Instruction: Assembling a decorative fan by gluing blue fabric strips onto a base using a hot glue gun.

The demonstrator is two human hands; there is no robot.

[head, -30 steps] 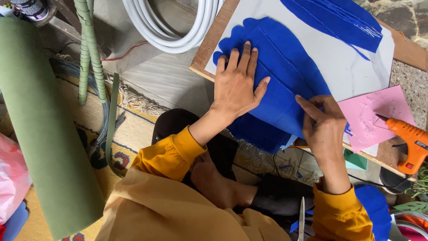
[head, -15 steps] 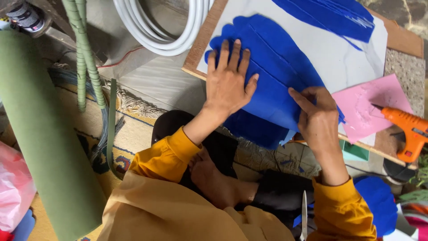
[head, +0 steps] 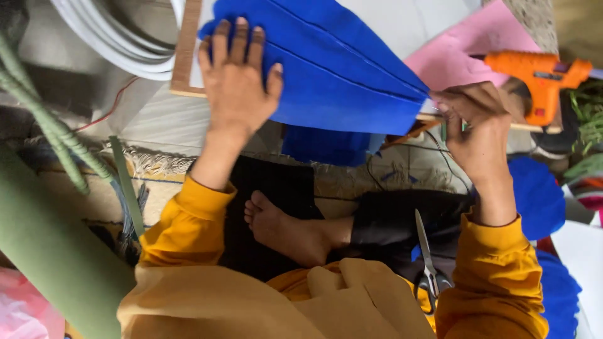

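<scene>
we sit cross-legged on the floor (head: 151,119), a bare foot (head: 282,229) tucked between our knees, with a board (head: 186,56) lying flat in front of us. on the board lies a pleated blue sheet (head: 342,75), fanned wide at the far end and gathered to a point at the near right edge. our left hand (head: 237,81) lies flat on the sheet's left part, fingers spread apart. our right hand (head: 477,129) is closed, pinching the sheet's gathered point at the board's edge. a pink sheet (head: 465,50) lies beside it, with an orange glue gun (head: 534,75) just beyond the right hand. scissors (head: 427,263) rest on our right leg. a green roll (head: 50,251) lies at our left, white hose (head: 113,44) coiled beyond it.
</scene>
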